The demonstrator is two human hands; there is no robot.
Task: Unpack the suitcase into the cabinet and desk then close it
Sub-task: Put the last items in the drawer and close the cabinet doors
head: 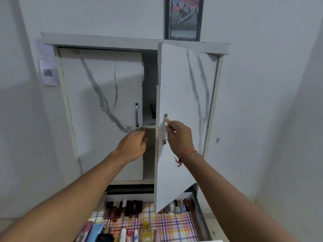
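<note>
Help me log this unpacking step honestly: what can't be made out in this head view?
- Cabinet interior: mostly hidden by the half-open right door and the left door; only a dark green thing shows, unidentifiable.
- Left hand: fingertips motion-blurred at the left door's edge, so its grip is unclear.
- Right hand: covers most of the handle.
- Suitcase: out of frame.
- Bottles on the checked cloth: blurred, cut by the bottom edge.

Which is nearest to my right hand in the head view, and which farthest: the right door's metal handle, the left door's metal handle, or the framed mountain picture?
1. Right door's metal handle, in the right hand.
2. Left door's metal handle, to its left.
3. Framed mountain picture, high on the wall.
</note>
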